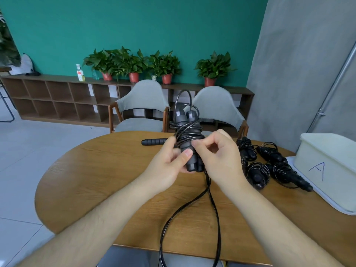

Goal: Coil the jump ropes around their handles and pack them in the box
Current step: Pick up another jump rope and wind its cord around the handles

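My left hand [169, 162] grips the two black handles [187, 130] of a jump rope, held upright side by side above the round wooden table [96, 180]. Black cord [189, 136] is wound several times around them. My right hand [219, 157] pinches the cord at the coil's right side. The loose rest of the cord [211, 209] hangs down in a long loop past the table's near edge. Several coiled jump ropes [269, 166] lie on the table to the right. A white box [331, 166] marked with a blue "A" stands at the far right.
A single black handle [154, 141] lies on the table behind my left hand. Two grey chairs [142, 110] stand at the far side. A low wooden shelf [57, 97] with potted plants runs along the green wall.
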